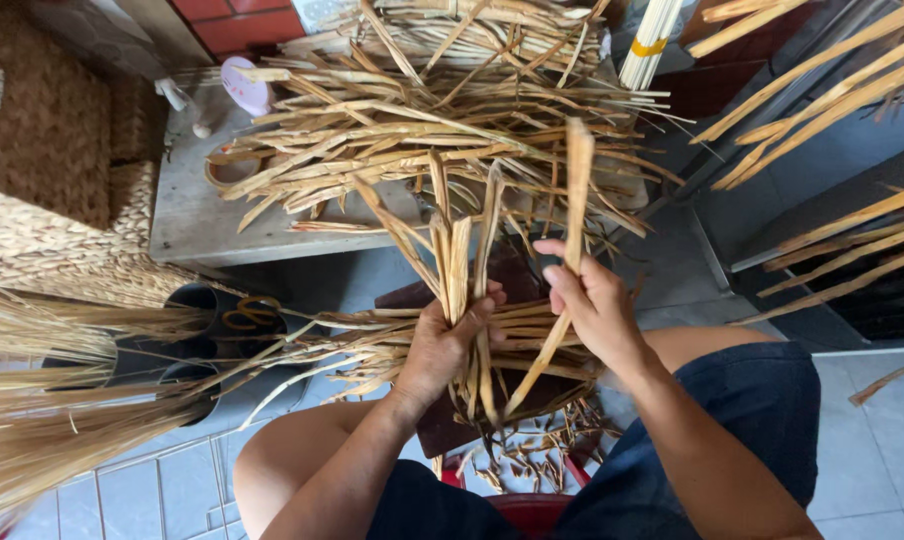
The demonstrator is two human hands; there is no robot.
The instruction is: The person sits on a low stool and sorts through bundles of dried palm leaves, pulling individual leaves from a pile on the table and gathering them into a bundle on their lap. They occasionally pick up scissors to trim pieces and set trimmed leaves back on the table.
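Observation:
My left hand (444, 345) is closed around a small bundle of dried tan plant strips (459, 262) that stand upright from my fist. My right hand (594, 305) pinches one long single strip (576, 185), which runs from above my fingers down toward my lap. More loose strips (372, 345) lie across my knees beneath both hands. A big heap of the same dried strips (442, 130) covers the low grey table (187, 215) just ahead of me.
Woven baskets (47, 150) stack at the left. Straw-like fibre bundles (42, 400) lie at the lower left beside dark tubes holding scissors (252, 312). Cut scraps (532, 455) litter the tiled floor. More strips (832, 90) hang at the right.

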